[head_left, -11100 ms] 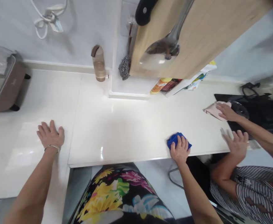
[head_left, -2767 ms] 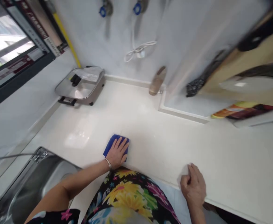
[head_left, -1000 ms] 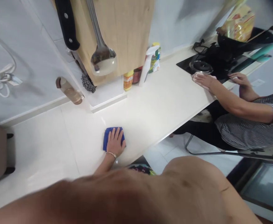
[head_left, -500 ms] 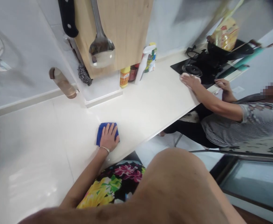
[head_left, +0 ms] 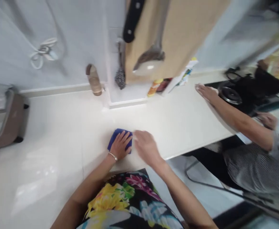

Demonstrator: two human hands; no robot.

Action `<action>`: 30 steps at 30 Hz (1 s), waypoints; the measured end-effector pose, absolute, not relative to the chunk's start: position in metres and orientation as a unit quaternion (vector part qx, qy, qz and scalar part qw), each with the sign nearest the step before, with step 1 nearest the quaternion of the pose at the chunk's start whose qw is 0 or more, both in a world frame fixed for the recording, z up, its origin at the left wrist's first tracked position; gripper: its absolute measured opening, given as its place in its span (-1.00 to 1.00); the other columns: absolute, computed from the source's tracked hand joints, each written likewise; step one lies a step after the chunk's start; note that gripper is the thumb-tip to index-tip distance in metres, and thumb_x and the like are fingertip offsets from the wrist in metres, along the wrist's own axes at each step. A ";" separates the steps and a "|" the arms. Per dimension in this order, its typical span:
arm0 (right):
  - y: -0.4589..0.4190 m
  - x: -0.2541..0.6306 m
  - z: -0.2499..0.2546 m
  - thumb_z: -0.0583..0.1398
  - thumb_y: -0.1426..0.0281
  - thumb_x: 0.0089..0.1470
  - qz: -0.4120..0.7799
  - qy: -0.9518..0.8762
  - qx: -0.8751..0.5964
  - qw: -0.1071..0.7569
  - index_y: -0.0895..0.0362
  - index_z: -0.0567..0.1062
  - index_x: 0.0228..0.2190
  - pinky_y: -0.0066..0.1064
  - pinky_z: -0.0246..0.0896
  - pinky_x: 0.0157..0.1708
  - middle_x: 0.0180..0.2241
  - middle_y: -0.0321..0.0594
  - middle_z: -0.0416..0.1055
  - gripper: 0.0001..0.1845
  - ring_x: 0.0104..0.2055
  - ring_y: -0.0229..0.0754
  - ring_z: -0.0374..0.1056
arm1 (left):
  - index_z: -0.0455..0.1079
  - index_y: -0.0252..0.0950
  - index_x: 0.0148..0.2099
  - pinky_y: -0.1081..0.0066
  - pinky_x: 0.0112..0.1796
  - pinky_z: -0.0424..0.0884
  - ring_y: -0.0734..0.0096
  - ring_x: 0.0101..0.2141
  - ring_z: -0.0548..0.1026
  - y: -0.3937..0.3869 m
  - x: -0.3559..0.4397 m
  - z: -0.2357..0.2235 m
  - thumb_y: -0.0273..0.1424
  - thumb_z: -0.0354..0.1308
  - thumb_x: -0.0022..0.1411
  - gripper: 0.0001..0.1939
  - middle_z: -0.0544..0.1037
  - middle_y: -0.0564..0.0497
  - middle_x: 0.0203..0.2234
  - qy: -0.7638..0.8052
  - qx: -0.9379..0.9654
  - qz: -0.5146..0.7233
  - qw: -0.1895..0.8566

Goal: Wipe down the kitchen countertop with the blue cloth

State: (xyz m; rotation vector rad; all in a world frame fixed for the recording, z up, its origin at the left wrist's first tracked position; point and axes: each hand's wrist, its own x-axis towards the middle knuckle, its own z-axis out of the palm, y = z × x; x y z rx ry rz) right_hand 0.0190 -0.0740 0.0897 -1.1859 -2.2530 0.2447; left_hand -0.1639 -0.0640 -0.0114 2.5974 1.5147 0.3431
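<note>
A folded blue cloth (head_left: 113,140) lies on the white countertop (head_left: 168,127). My left hand (head_left: 120,147) rests flat on it, palm down with fingers spread, and covers much of its right part. Just right of the cloth is my right hand (head_left: 146,146), its fingertips close to the cloth's edge. Motion blurs its fingers, so whether it touches the cloth or holds anything is unclear.
A co-worker's hand (head_left: 207,93) lies on the counter beside the black stove (head_left: 239,92). A brown appliance (head_left: 12,117) stands at left, a bottle (head_left: 94,81) by the wall. A ladle (head_left: 151,58), black-handled utensil (head_left: 132,22) and steel scrubber (head_left: 120,78) hang above the counter.
My right arm has come down from close to the camera, bringing the hand beside the cloth. The view has swung left. My left hand stays on the cloth; the co-worker's hand stays near the stove.
</note>
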 end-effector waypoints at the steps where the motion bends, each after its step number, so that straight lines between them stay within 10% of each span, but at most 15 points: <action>1: -0.070 0.038 0.072 0.01 0.36 0.30 0.061 -0.823 -0.488 0.284 0.18 0.40 0.05 0.00 0.28 0.14 0.01 0.01 0.44 -0.64 0.09 -0.02 0.32 | 0.12 -0.18 0.42 0.02 0.35 -0.04 0.10 0.40 -0.05 -0.065 -0.173 -0.011 -0.16 -0.04 0.37 -0.38 0.12 0.02 0.40 0.515 0.847 0.117 0.056; 9: -0.100 0.115 -0.039 0.02 0.35 0.28 -0.034 -0.730 -0.634 0.252 0.20 0.32 0.16 0.00 0.12 0.21 0.20 0.05 0.31 -0.54 0.25 0.02 0.21 | 0.15 -0.24 0.40 0.04 0.36 -0.05 0.10 0.39 -0.03 -0.021 -0.242 0.000 -0.19 -0.09 0.40 -0.41 0.14 -0.04 0.39 0.637 0.760 0.124 0.032; 30: -0.100 0.116 -0.049 -0.01 0.13 0.27 -0.012 -0.716 -0.658 0.235 0.13 0.33 0.18 0.01 0.14 0.14 0.20 0.02 0.32 -0.44 0.21 0.11 0.26 | 0.24 -0.27 0.35 0.03 0.36 -0.14 0.10 0.37 0.02 0.176 -0.290 -0.006 -0.23 -0.17 0.39 -0.43 0.19 -0.04 0.37 0.717 0.679 0.159 0.021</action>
